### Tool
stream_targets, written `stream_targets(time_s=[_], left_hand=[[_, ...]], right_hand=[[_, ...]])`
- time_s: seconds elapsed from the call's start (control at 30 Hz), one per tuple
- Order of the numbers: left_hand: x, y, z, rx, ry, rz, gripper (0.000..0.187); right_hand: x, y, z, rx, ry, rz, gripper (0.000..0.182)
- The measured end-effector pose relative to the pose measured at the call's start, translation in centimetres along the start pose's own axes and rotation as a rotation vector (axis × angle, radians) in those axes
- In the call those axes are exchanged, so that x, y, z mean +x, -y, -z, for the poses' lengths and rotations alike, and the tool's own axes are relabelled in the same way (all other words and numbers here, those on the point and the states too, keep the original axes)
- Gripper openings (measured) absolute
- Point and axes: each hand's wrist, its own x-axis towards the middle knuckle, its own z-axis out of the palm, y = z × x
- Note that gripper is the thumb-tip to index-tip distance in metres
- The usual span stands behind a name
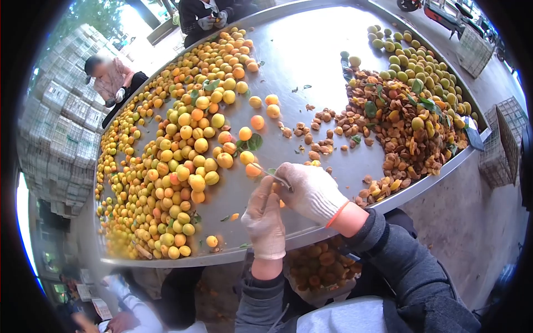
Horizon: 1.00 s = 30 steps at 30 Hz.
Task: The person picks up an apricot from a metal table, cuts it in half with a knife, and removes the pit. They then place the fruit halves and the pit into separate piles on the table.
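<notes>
Both my hands wear white knit gloves and meet over the near edge of a metal table (233,240). My right hand (313,191) is closed around a thin, curved metal tool (276,178), whose end points left over the other hand. My left hand (264,219) is upright with thumb and fingers pinched together beside the tool; what lies in the pinch is hidden. Just beyond its fingertips is an orange apricot (254,170). A large spread of yellow-orange apricots (186,133) covers the table's left side. Below the edge, a container holds apricot halves (322,265).
Brown pits and scraps (411,122) are heaped on the right, with greener apricots (427,69) behind. Loose pits (322,145) lie mid-table. One person (114,80) sits at left, another (205,19) at the far edge, a third (130,311) bottom left. Plastic crates (499,141) stand right.
</notes>
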Motion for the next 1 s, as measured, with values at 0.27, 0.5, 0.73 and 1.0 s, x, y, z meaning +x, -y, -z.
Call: stream_targets(time_s=[0.27, 0.5, 0.73, 1.0], left_hand=[[1.0, -0.4, 2.2, -0.465, 0.036, 0.261, 0.038], [0.9, -1.6, 2.5, -0.354, 0.104, 0.282, 0.035], [2.1, -0.4, 3.1, 1.146, 0.115, 0.016, 0.036], [2.6, 1.5, 3.1, 1.315, 0.14, 0.083, 0.033]], right_hand=[[-0.2, -0.5, 1.1, 0.13, -0.038, 0.243, 0.016], [-0.5, -0.7, 0.8, 0.147, 0.052, 0.239, 0.014], [-0.1, -0.4, 4.1, 0.754, -0.152, -0.232, 0.009], [-0.7, -0.5, 5.5, 0.831, -0.128, -0.208, 0.012]])
